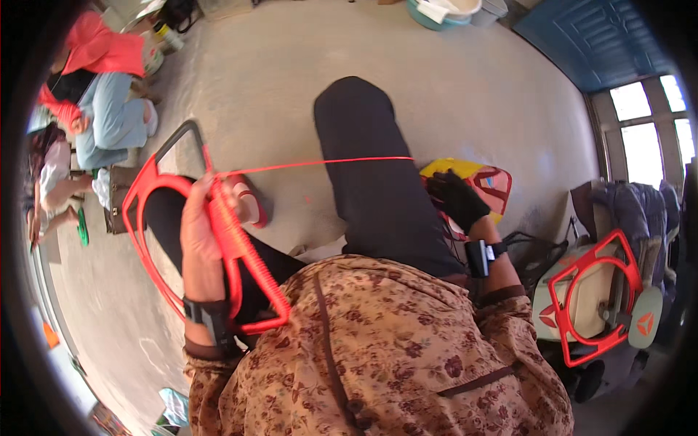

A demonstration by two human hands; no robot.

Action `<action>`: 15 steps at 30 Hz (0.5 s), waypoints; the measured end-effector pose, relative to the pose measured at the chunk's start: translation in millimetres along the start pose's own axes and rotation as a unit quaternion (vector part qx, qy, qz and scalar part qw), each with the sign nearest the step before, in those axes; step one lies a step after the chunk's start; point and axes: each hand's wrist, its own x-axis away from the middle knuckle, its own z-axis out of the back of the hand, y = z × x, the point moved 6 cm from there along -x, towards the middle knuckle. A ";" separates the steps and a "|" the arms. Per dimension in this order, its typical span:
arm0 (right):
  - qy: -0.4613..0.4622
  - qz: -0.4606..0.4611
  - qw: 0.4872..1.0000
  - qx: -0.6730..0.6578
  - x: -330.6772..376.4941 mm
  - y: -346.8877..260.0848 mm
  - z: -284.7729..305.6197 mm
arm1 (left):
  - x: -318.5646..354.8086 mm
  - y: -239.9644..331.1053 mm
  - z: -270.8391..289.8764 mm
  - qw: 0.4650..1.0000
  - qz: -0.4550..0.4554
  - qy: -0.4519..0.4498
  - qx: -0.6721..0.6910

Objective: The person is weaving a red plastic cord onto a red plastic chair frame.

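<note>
A red plastic frame (149,174) with a ring in its middle and one dark grey corner rests over my left thigh. My left hand (201,218) is closed around its right side, where red cord (243,254) is wound in close turns. From there a taut red strand (313,164) crosses above my right knee toward my right hand (458,200). That hand wears a black glove, and its fingers are curled and partly blurred around the strand's end. Just behind the glove lies a yellow and red bag (483,182).
A second red frame (556,312) is mounted on a machine (589,283) at my right. Dark clothing (625,211) hangs behind it. A seated person in a coral top (109,51) is at the far left. A teal basin (429,16) and a blue door (589,40) are at the back.
</note>
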 end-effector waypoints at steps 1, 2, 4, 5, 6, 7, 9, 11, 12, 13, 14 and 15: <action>0.053 -0.062 0.961 -0.266 6.6 16.6 -14.1 | 2.6 4.3 8.4 0.996 -0.038 0.068 -0.041; -0.044 -0.057 0.977 -0.201 12.3 23.3 -37.4 | 4.9 4.6 8.6 0.995 -0.034 0.062 -0.064; -0.138 -0.056 0.978 -0.143 21.1 33.8 -75.0 | 8.0 7.7 12.7 0.987 -0.039 0.088 -0.129; -0.121 -0.113 0.918 -0.360 23.9 35.5 -92.6 | 8.2 7.3 15.2 0.988 -0.060 0.106 -0.094; -0.105 -0.200 0.812 -0.539 30.1 41.1 -108.9 | 6.8 7.3 12.4 0.990 -0.064 0.082 -0.092; -0.093 -0.167 0.804 -0.564 29.9 37.7 -115.8 | 4.8 7.0 11.5 0.991 -0.061 0.074 -0.089; -0.096 -0.381 0.732 -0.557 43.8 51.1 -147.0 | 0.9 5.6 12.7 0.994 -0.051 0.085 -0.052; -0.116 -0.215 0.878 -0.413 24.7 42.4 -147.6 | -3.1 4.0 13.0 0.993 -0.048 0.097 -0.044; -0.097 -0.051 0.972 -0.206 11.4 29.9 -143.7 | -4.6 2.3 12.7 0.993 -0.043 0.103 -0.048; -0.087 0.012 0.989 -0.119 8.1 24.5 -145.0 | -6.3 1.8 10.7 0.993 -0.046 0.097 -0.053; -0.093 0.038 0.993 -0.057 3.8 22.9 -150.0 | -7.8 0.7 8.1 0.994 -0.046 0.088 -0.053; -0.090 0.063 0.993 -0.045 1.9 21.0 -152.7 | -8.4 -0.2 7.3 0.992 -0.044 0.096 -0.063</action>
